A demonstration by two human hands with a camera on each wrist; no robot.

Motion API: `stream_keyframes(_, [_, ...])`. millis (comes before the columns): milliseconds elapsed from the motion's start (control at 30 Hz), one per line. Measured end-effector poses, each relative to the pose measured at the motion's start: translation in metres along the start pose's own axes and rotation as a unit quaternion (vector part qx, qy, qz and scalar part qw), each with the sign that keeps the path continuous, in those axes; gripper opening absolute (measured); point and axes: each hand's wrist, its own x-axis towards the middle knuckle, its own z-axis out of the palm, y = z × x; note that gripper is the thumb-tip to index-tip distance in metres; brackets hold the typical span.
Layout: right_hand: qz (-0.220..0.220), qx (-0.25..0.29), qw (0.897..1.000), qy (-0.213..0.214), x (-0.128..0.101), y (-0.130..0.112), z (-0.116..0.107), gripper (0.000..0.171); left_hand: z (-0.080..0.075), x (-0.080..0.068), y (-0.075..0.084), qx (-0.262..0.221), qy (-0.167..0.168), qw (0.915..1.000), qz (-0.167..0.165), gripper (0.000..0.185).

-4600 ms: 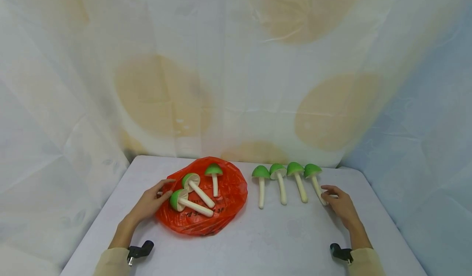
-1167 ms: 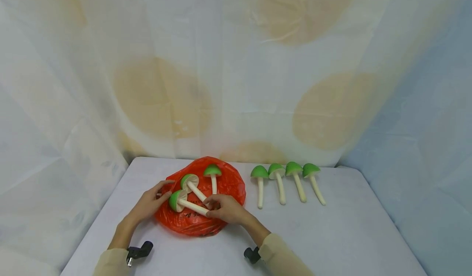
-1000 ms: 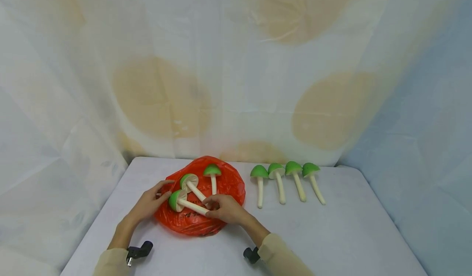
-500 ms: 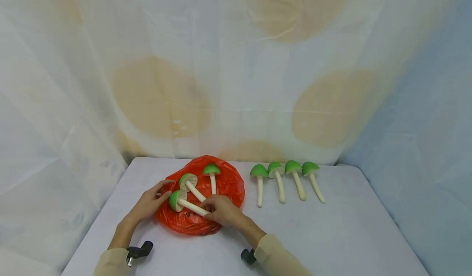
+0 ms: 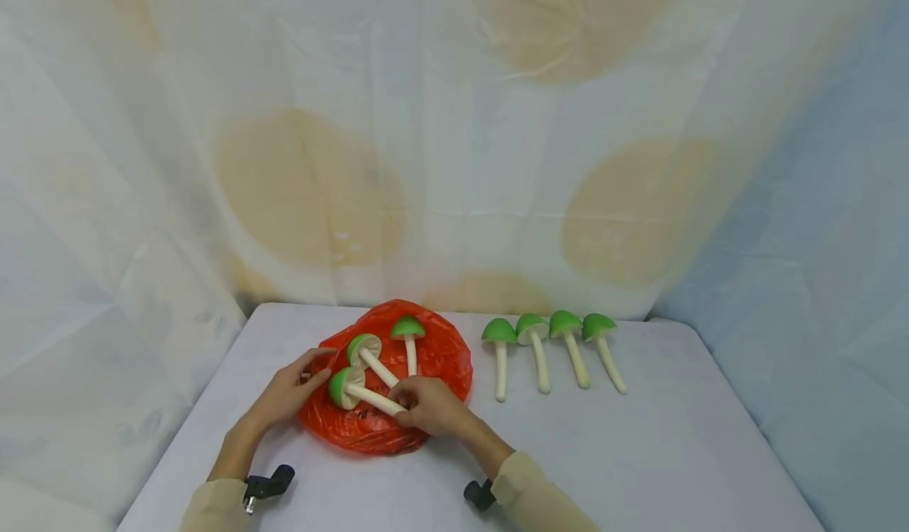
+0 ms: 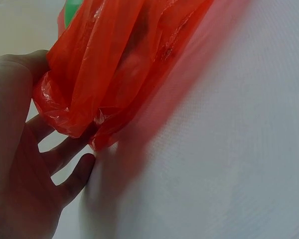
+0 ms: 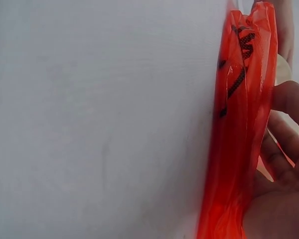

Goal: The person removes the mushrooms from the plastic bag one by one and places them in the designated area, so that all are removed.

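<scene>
Left hand (image 5: 287,394) flat on the table (image 5: 639,453) at the left edge of the red plastic bag (image 5: 440,358), fingers straight and spread, fingertips touching the bag's rim; nothing gripped. Left wrist view confirms it: open palm (image 6: 20,164) against crumpled red film (image 6: 119,64).

Bag lies flattened on the table, left of centre. Three green-capped mushrooms on top of it: front mushroom (image 5: 355,390) lying with cap left, stem pointing right; middle mushroom (image 5: 368,354) lying diagonally behind it; back mushroom (image 5: 409,341) with cap toward the far edge.

Right hand (image 5: 429,406) on the near right part of the bag, fingers curled round the stem end of the front mushroom, pinching it. Right wrist view shows fingers (image 7: 284,149) bent just behind the bag's edge (image 7: 239,124); stem mostly hidden there.

Right of the bag, apart from it: row of four mushrooms (image 5: 554,350) lying side by side on the table, caps far, stems near, untouched.
</scene>
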Motion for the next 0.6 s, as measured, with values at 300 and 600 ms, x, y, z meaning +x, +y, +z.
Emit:
stream_keyframes(300, [-0.008, 0.033, 0.999, 0.013, -0.0006, 0.0026, -0.0036, 0.022, -0.0005, 0.0017, -0.0016, 0.005, 0.003, 1.0, 0.008, 0.039])
stream_keyframes(600, [-0.017, 0.075, 0.997, 0.026, -0.0041, 0.001, -0.0096, 0.022, 0.0004, 0.0002, -0.0027, 0.008, 0.006, 0.9999, 0.009, 0.039])
